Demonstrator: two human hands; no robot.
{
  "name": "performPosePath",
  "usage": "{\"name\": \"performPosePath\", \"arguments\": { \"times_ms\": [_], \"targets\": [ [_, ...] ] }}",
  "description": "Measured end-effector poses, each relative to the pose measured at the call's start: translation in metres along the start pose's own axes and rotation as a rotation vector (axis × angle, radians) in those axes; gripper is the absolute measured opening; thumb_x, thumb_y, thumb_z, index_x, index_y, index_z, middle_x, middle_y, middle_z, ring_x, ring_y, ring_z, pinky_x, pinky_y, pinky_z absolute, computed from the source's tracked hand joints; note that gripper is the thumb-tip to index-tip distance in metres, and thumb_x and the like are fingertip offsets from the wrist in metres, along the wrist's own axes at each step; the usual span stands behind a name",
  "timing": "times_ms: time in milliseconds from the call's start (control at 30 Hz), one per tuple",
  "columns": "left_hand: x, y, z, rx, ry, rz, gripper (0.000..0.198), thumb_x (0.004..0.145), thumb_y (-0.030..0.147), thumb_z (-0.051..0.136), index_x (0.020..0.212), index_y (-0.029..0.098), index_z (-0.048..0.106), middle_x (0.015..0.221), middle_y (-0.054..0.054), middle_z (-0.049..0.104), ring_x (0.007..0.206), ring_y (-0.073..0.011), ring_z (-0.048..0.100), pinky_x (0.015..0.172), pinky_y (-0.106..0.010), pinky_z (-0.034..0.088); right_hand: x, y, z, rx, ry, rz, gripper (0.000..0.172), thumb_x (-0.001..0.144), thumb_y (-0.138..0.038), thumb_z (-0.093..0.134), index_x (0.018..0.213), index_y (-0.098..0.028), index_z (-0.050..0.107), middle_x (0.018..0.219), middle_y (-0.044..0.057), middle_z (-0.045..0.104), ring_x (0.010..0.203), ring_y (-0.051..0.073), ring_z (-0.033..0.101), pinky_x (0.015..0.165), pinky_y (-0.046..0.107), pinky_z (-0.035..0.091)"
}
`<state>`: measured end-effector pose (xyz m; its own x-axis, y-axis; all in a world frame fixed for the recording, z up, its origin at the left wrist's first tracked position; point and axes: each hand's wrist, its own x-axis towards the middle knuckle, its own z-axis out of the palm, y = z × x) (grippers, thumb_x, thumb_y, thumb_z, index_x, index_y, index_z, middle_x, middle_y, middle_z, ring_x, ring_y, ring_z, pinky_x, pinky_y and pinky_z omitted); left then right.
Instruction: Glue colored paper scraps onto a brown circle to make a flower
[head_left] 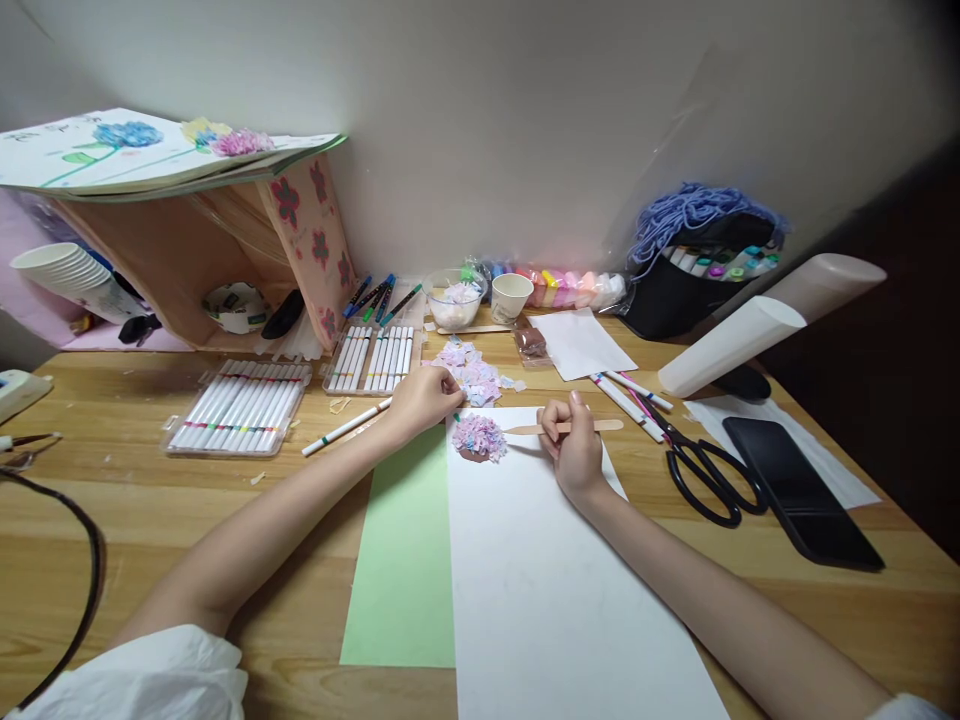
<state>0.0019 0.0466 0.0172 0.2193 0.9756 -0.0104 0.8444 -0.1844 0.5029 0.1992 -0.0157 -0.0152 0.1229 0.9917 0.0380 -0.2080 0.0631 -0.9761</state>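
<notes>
My right hand is closed around a flat wooden craft stick. The stick's tip points left, close to a small mound of pink, blue and lilac paper scraps set on brown clay. This mound sits on a white sheet of paper, near its top left corner. Just above the mound, my left hand has its fingertips pinched together; whatever is between them is too small to make out. Beyond that hand lies a loose pile of similar paper scraps. Green paper shows at the white sheet's left side.
Marker sets lie left and behind. A bowl of scraps and a paper cup stand at the back. Black scissors, a phone and a white tube are right. A loose marker lies by my left forearm.
</notes>
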Motion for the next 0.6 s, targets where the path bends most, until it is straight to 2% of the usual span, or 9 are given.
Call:
{"name": "performPosePath", "arguments": {
  "times_ms": [133, 333, 400, 467, 533, 600],
  "targets": [
    [0.000, 0.002, -0.001, -0.014, 0.006, -0.020, 0.019, 0.073, 0.031, 0.055, 0.069, 0.018, 0.068, 0.073, -0.003, 0.068, 0.069, -0.0163, 0.058, 0.056, -0.024, 0.035, -0.002, -0.001, 0.000, -0.007, -0.012, -0.005, 0.057, 0.088, -0.057, 0.034, 0.045, -0.019, 0.035, 0.041, -0.005, 0.026, 0.034, 0.006, 0.021, 0.037, 0.025, 0.009],
    [0.006, 0.000, -0.009, -0.131, -0.030, -0.017, 0.020, 0.071, 0.033, 0.056, 0.064, 0.016, 0.063, 0.059, -0.001, 0.059, 0.057, -0.0128, 0.052, 0.051, -0.023, 0.031, -0.001, 0.000, -0.001, -0.011, -0.005, -0.014, 0.056, 0.087, -0.057, 0.035, 0.045, -0.020, 0.035, 0.042, -0.005, 0.024, 0.034, 0.006, 0.020, 0.036, 0.025, 0.008],
    [0.007, -0.001, -0.015, -0.224, -0.142, -0.004, 0.021, 0.070, 0.034, 0.057, 0.065, 0.015, 0.062, 0.056, 0.000, 0.056, 0.053, -0.0113, 0.049, 0.049, -0.022, 0.031, -0.001, 0.000, -0.001, -0.005, 0.002, -0.015, 0.057, 0.087, -0.057, 0.035, 0.044, -0.020, 0.035, 0.042, -0.005, 0.025, 0.034, 0.006, 0.019, 0.036, 0.025, 0.007],
    [0.004, 0.000, -0.022, -0.309, -0.333, 0.039, 0.021, 0.069, 0.034, 0.057, 0.066, 0.014, 0.063, 0.056, 0.001, 0.056, 0.052, -0.0100, 0.047, 0.049, -0.021, 0.031, -0.001, -0.001, -0.001, 0.001, 0.008, -0.024, 0.057, 0.087, -0.057, 0.035, 0.044, -0.020, 0.034, 0.042, -0.005, 0.024, 0.034, 0.006, 0.019, 0.037, 0.025, 0.007],
    [-0.005, 0.004, -0.028, -0.271, -0.504, 0.114, 0.019, 0.067, 0.032, 0.058, 0.069, 0.015, 0.065, 0.060, 0.001, 0.059, 0.052, -0.0093, 0.046, 0.048, -0.021, 0.031, -0.003, -0.001, -0.002, 0.000, -0.001, -0.047, 0.057, 0.087, -0.056, 0.034, 0.043, -0.020, 0.035, 0.041, -0.005, 0.024, 0.034, 0.007, 0.019, 0.037, 0.026, 0.007],
    [-0.017, 0.010, -0.031, -0.173, -0.580, 0.173, 0.018, 0.067, 0.032, 0.058, 0.070, 0.016, 0.067, 0.060, 0.002, 0.060, 0.052, -0.0096, 0.046, 0.047, -0.021, 0.029, -0.005, 0.000, -0.002, -0.019, -0.028, -0.094, 0.058, 0.089, -0.055, 0.033, 0.042, -0.021, 0.035, 0.040, -0.004, 0.025, 0.035, 0.008, 0.021, 0.038, 0.027, 0.010]
  ]
}}
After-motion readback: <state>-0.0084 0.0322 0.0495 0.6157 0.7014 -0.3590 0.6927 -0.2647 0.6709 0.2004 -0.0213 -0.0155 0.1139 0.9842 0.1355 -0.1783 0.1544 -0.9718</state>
